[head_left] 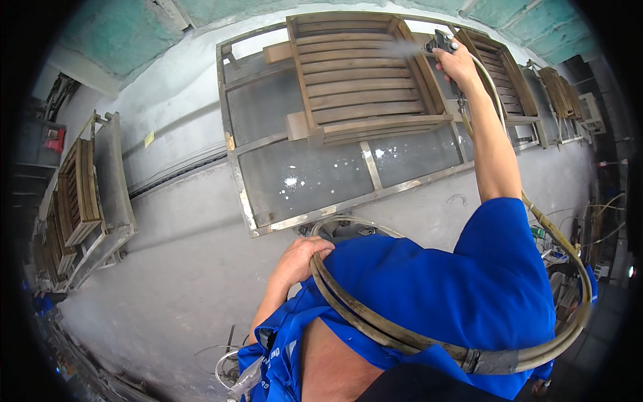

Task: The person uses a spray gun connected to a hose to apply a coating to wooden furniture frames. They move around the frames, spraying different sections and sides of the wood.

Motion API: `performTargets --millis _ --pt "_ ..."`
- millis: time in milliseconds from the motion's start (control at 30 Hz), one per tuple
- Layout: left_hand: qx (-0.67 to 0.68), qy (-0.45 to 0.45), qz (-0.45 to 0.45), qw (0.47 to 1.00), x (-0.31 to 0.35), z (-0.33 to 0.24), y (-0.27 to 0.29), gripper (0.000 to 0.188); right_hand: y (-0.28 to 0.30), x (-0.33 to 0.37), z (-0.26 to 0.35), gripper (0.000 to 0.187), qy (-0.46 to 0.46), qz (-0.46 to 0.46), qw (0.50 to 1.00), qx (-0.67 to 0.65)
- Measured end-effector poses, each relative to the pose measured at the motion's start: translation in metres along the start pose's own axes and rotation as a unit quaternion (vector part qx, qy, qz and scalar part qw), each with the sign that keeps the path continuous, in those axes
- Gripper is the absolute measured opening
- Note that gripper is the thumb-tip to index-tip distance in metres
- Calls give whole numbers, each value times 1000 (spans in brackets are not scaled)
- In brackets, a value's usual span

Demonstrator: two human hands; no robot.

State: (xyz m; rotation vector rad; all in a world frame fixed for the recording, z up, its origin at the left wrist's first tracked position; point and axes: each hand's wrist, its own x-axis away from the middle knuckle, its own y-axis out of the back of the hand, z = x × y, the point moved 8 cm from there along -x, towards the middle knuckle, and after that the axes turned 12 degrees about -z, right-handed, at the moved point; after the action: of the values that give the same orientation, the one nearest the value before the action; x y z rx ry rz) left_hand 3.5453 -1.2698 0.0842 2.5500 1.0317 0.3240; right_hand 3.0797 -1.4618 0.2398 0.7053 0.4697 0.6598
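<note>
Right hand: my right hand (461, 65) is clamped on the spray gun (439, 44), aimed at the slatted wooden frame (362, 77) on the metal rack (301, 177).
Left hand: my left hand (301, 258) is closed round the looped hose (375, 321).
Technique: I judge even strokes along the slats work best, hose kept slack.
Surface: grey floor (181, 268), stained.
Room: more wooden frames (77, 194) stacked on my left.

A dark spray gun (441, 44) is raised over the far right corner of a brown slatted wooden panel (358, 77), mist blowing left across its top slats. The panel lies flat on a metal-framed rack (305, 177). A tan hose (375, 321) loops back from the gun.
</note>
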Motion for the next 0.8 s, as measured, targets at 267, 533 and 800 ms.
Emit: performTargets --millis 267,533,800 --pt "-58 -51 83 994 -36 -17 -16 14 -5 78 16 24 -41 126 976 -173" --pt "-25 -58 100 993 -37 -12 -16 15 53 88 -13 57 -34 71 996 -53" --pt "-43 -65 122 989 -40 -18 -22 15 19 124 2 62 -57 171 980 -84"
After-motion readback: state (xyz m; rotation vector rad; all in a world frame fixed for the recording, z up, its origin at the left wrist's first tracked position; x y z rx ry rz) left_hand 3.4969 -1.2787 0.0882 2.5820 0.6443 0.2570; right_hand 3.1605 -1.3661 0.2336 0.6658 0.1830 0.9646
